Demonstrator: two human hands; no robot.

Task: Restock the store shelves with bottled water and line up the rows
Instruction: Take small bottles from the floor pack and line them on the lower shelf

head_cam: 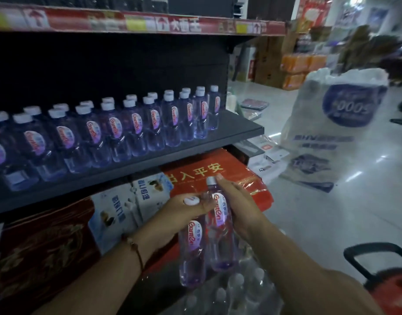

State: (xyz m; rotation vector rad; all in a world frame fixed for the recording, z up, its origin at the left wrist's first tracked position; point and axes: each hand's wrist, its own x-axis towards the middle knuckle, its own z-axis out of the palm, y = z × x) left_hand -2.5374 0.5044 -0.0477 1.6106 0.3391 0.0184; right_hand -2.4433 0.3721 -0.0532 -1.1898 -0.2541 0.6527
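Head view, near to far. Case (pixel 227 294) of shrink-wrapped bottles at 6 o'clock, low. Just above it, left hand (pixel 181 212) wrapped round left bottle (pixel 193 253), cap up; right hand (pixel 238 208) closed round right bottle (pixel 221 230), forefinger reaching up by the cap. The two bottles touch side by side. Risk: held high, slick plastic, one could slip down onto the case. Shelf (pixel 195 151) at 11 o'clock holds rows (pixel 118 128) roughly two deep, front strip bare. Risk: pushing a new bottle in hard could topple neighbours, domino-fashion. White sack (pixel 327 133) on the floor at 2 o'clock.
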